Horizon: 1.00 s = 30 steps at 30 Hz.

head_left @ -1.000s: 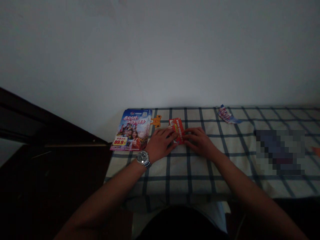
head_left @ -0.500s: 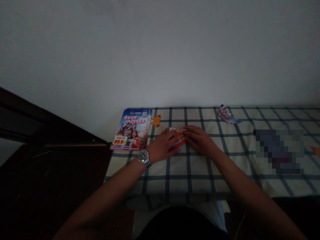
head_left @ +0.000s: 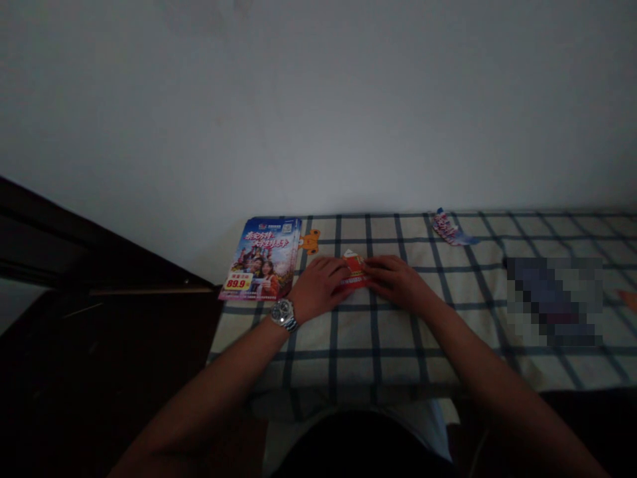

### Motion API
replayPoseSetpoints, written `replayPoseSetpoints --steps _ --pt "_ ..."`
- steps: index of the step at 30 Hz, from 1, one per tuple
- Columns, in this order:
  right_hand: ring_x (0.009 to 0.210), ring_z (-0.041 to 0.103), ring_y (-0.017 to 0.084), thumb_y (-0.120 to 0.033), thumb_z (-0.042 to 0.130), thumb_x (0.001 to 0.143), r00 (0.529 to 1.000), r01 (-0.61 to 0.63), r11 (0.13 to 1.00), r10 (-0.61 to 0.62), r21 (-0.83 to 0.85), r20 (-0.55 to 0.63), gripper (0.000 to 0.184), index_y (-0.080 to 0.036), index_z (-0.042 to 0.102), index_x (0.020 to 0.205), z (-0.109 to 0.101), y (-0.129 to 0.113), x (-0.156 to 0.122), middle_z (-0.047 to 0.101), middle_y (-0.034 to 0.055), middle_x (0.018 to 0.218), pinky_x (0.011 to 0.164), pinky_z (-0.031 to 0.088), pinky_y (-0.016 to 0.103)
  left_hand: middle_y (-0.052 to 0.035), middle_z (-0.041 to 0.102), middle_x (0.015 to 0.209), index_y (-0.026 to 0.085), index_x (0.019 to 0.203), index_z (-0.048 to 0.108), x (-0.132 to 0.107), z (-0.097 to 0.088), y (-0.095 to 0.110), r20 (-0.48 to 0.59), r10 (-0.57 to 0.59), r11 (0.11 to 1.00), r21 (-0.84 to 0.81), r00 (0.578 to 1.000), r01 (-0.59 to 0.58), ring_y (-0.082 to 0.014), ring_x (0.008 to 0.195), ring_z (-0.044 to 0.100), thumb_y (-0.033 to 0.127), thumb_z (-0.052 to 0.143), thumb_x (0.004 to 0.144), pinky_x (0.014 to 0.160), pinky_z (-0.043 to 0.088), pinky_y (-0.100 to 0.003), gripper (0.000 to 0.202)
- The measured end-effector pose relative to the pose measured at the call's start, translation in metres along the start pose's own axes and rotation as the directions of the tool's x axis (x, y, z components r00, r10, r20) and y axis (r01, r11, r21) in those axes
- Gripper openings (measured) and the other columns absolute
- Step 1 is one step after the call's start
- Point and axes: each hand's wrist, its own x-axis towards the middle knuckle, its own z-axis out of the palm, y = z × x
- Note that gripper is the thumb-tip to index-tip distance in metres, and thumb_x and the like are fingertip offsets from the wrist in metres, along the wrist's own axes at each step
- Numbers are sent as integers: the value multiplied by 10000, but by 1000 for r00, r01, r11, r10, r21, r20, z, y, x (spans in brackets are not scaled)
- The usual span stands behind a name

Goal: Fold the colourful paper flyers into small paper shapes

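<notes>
A folded red paper flyer (head_left: pixel 355 269) with a white pointed top lies on the checked tablecloth between my hands. My left hand (head_left: pixel 322 282), a metal watch on its wrist, has its fingers curled on the flyer's left side and covers part of it. From the right, my right hand (head_left: pixel 395 280) pinches the flyer's other edge with closed fingers. Left of my hands lies a stack of printed flyers (head_left: pixel 261 255), blue and pink with a yellow price patch.
A white tablecloth (head_left: pixel 348 358) with dark checks covers the table against a pale wall. A crumpled printed paper strip (head_left: pixel 450 229) lies at the back right. Farther right is a pixelated dark object (head_left: pixel 555 302). An orange bear print (head_left: pixel 311 241) shows beside the stack.
The flyer's white top has turned into a narrower point between my hands. My left fingers have drawn in along its left side. The right hand has barely moved.
</notes>
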Motion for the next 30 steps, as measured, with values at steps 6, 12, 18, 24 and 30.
replayPoseSetpoints --steps 6,12,18,24,30 --pt "1158 628 310 -329 681 947 1000 3 1000 -3 -23 5 316 -249 706 1251 -1 1 -1 671 127 1289 980 563 525 -94 631 1326 200 1267 609 -1 2 -2 -1 -20 1000 1 1000 20 -273 1199 590 419 631 972 1052 460 -469 367" --pt "1157 624 302 -348 702 933 1000 -8 1000 8 4 2 341 -256 691 1261 -3 -2 0 669 125 1278 983 560 502 -78 658 1292 213 1201 648 0 2 -2 -18 1 1000 2 1000 -1 -256 1166 614 388 587 1003 1012 475 -455 271" --pt "1142 620 298 -341 670 956 1000 -4 1000 5 -18 10 281 -241 712 1216 -4 -4 1 668 130 1253 968 560 493 -72 663 1279 209 1178 666 1 3 -3 -24 10 1000 -11 1000 -10 -242 1147 620 350 543 1024 1000 479 -447 242" --pt "1115 632 279 -320 630 983 1000 -3 1000 3 -30 2 218 -256 738 1161 -4 -4 2 681 114 1219 963 553 478 -77 671 1251 208 1185 673 1 0 -2 6 2 1000 -19 1000 -1 -258 1124 621 455 598 985 1022 464 -464 326" --pt "1097 629 275 -290 620 986 999 -33 999 33 -29 16 165 -221 745 1069 -8 -9 3 690 115 1170 960 542 467 -59 687 1239 231 1174 685 1 3 -2 -1 3 999 -41 1000 -3 -229 1123 631 358 531 1031 1012 462 -444 246"
